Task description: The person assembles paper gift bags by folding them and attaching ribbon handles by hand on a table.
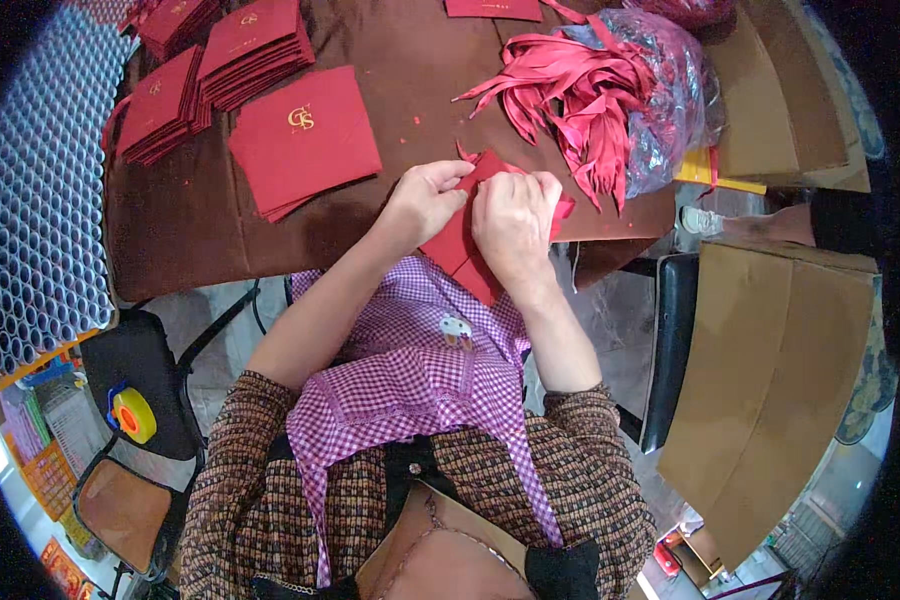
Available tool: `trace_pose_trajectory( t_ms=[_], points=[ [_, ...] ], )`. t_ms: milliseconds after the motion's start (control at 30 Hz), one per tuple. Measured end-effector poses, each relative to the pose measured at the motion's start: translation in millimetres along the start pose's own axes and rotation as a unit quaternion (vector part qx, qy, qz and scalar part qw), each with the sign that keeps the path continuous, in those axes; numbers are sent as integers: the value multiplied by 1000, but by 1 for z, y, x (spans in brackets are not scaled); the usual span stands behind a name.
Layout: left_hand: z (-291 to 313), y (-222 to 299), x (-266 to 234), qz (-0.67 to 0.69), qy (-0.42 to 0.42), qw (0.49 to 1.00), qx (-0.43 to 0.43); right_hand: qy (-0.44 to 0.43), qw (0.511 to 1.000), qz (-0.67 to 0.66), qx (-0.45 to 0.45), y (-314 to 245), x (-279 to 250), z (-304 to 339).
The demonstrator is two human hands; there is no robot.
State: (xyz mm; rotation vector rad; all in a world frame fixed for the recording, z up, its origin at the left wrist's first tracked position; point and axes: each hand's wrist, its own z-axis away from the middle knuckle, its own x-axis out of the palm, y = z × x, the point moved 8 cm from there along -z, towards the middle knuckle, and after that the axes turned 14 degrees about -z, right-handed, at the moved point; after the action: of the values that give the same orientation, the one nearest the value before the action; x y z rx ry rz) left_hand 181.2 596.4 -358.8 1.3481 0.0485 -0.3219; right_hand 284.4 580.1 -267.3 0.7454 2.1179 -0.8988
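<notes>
A red paper envelope [457, 250] is tilted cornerwise at the table's near edge, between both hands. My left hand [422, 208] pinches its left side with thumb and fingertips. Bent over the envelope's right side, my right hand [515, 222] is closed on it; what lies under the fingertips is hidden. A bit of red ribbon [564, 208] sticks out beside the right hand. Left of the hands lies a low stack of red envelopes [310, 140] with a gold emblem on the top one.
More red envelope stacks [255, 55] stand at the far left. A heap of red ribbons [580, 90] spills from a clear plastic bag [675, 100] at the far right. Cardboard [770, 380] stands right, near a black chair [667, 350]. A yellow tape roll [133, 415] rests on a chair at left.
</notes>
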Motion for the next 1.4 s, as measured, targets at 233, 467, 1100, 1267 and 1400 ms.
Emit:
trace_pose_trajectory(
  t_ms=[233,467,1100,1267,1400],
  points=[
    [4,18,-1,-65,21,997,29,5,985,-145,91,26,0,-1],
    [4,48,-17,-199,13,977,76,-65,989,-133,-10,15,-45,-37],
    [-2,57,-15,-247,-82,955,139,-123,950,-279,-73,33,-21,-42],
    [2,62,-17,-216,-37,956,197,-130,940,-311,-52,38,-17,-40],
    [1,59,-16,-207,-25,960,185,-141,929,-341,-37,39,-13,-37]
  ],
)
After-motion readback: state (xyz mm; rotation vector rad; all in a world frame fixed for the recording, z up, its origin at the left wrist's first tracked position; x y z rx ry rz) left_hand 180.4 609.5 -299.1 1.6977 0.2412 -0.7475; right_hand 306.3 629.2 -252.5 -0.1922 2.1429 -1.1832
